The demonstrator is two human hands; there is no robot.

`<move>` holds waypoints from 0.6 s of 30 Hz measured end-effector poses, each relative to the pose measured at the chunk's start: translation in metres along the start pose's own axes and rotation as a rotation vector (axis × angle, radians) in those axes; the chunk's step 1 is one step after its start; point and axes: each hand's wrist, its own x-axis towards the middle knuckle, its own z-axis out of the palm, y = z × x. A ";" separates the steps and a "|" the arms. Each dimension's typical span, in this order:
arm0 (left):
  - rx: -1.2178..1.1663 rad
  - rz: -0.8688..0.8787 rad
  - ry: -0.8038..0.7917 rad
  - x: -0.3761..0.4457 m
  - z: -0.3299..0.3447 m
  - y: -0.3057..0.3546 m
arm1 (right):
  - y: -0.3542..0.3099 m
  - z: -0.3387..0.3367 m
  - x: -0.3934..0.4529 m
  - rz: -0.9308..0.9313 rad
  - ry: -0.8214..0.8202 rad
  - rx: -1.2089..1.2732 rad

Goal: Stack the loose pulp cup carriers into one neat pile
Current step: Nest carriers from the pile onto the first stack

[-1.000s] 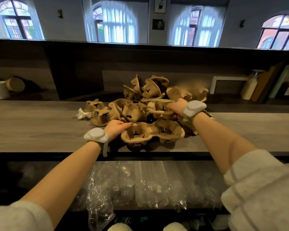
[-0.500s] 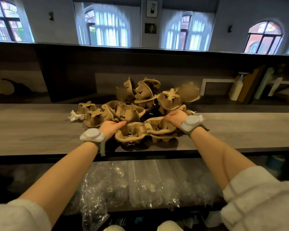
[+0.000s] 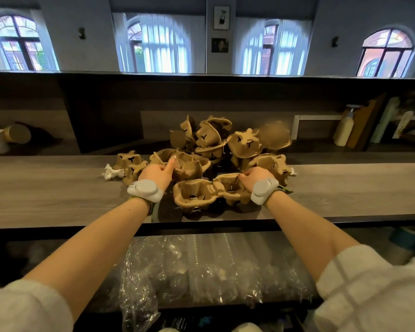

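Note:
Several brown pulp cup carriers lie in a loose heap (image 3: 216, 142) on the wooden counter (image 3: 57, 188). Nearest me, a small stack of carriers (image 3: 201, 194) sits upright, cups facing up. My right hand (image 3: 252, 177) grips the right rim of this stack, fingers curled into its right cup. My left hand (image 3: 157, 173) reaches past the stack's left side and grasps another carrier (image 3: 189, 166) in the heap, thumb pointing up along its rim. More carriers (image 3: 131, 164) lie upside down at the left.
A crumpled white tissue (image 3: 111, 172) lies left of the heap. Paper cups (image 3: 14, 134) lie at far left, a pump bottle (image 3: 344, 130) and boards at far right. Below the counter's front edge, bagged clear plastic cups (image 3: 189, 264) fill a shelf.
My right hand came back from the heap onto the near stack's right rim. My left hand left the stack's left edge and moved forward onto a carrier in the heap.

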 end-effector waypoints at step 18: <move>0.232 -0.048 -0.192 0.031 -0.024 0.061 | 0.005 0.007 0.007 0.034 -0.004 0.218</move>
